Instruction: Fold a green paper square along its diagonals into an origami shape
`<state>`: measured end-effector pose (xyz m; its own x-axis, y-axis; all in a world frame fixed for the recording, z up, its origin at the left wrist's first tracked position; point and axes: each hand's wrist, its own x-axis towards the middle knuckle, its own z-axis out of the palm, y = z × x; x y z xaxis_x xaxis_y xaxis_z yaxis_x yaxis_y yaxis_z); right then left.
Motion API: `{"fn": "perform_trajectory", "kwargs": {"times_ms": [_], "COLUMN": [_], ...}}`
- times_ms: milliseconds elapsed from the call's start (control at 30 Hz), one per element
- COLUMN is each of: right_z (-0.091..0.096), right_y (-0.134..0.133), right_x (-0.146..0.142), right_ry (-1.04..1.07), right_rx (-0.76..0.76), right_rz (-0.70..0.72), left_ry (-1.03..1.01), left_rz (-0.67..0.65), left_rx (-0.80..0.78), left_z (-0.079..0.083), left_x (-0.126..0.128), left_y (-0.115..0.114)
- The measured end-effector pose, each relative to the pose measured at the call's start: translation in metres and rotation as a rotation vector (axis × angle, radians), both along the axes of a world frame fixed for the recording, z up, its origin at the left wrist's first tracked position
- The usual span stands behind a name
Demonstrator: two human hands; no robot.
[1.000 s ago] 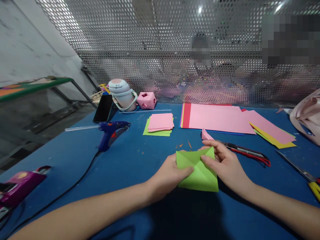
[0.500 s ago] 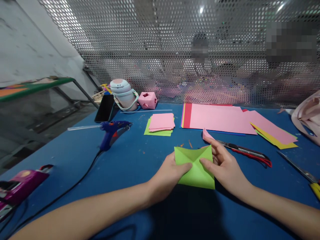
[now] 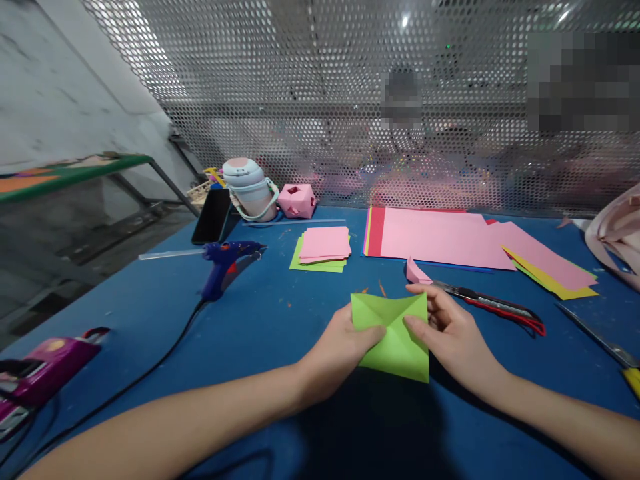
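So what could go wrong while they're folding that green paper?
Both hands, left and right, pinch the green paper above the table, so the two folded corners may slip out of line and crease crookedly. The cutter lies right beside the right hand and could get bumped.

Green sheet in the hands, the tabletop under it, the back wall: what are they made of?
Green sheet: thin matte paper, going by its sharp creases and folded flaps. Tabletop: looks like a blue matte cloth or felt cover, hard to tell. Back wall: perforated sheet metal, silvery and shiny, with regular round holes.
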<state>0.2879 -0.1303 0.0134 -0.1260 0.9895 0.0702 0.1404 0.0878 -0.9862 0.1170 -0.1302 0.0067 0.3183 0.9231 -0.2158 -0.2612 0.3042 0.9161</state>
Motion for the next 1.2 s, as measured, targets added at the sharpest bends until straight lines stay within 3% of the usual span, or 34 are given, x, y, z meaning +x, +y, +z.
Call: {"fn": "perform_trajectory", "kwargs": {"times_ms": [300, 600, 967, 1067, 1200], "right_z": [0.002, 0.003, 0.003, 0.011, 0.023], "right_y": [-0.001, -0.002, 0.004, 0.009, 0.011], "right_x": [0.001, 0.003, 0.003, 0.009, 0.015], "right_ry": [-0.117, -0.097, -0.138, -0.253, -0.396], "right_rx": [0.095, 0.095, 0.046, 0.047, 0.056], "right_rz": [-0.021, 0.056, 0.118, 0.179, 0.339], "left_ry": [-0.034, -0.013, -0.158, -0.127, -0.016], "left_rz": [-0.024, -0.024, 0.162, 0.179, 0.075], "left_rx": [-0.008, 0.026, -0.064, -0.043, -0.036], "left_z": [-0.001, -0.004, 0.005, 0.01, 0.013], "left_x": [0.001, 0.0, -0.001, -0.006, -0.012], "left_y": [-0.001, -0.001, 0.004, 0.009, 0.013]}}
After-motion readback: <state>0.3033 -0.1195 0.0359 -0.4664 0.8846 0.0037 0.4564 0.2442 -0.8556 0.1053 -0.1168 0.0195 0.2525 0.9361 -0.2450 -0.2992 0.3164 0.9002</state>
